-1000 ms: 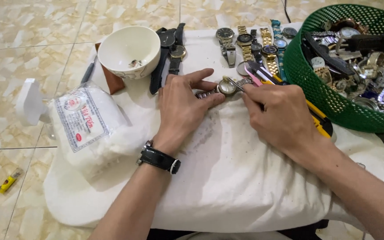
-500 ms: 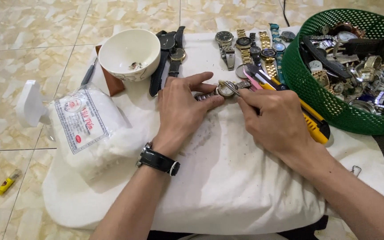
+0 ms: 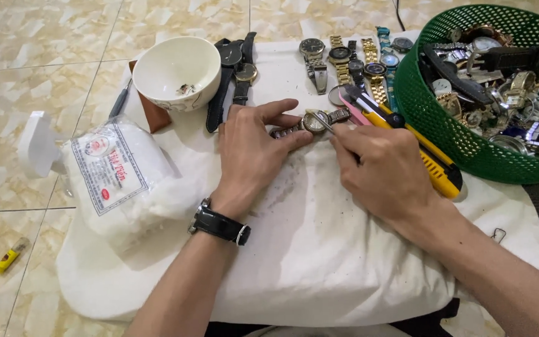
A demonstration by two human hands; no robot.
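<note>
A silver wristwatch (image 3: 314, 122) with a metal band lies on a white cloth pad (image 3: 319, 249). My left hand (image 3: 254, 150) presses down on its band and pins it against the pad. My right hand (image 3: 385, 171) grips a thin metal tool (image 3: 321, 120) whose tip rests on the watch case. A black watch is strapped on my left wrist.
A white bowl (image 3: 178, 72) with small bits inside stands at the back left, beside black strap watches (image 3: 232, 68). A row of metal watches (image 3: 350, 59) lies behind. A yellow utility knife (image 3: 428, 162), a green basket (image 3: 444, 125) of watches, and a cotton bag (image 3: 120, 175) flank my hands.
The hands stay on the watch with the tool at its case. The view has shifted slightly; the grip looks the same.
</note>
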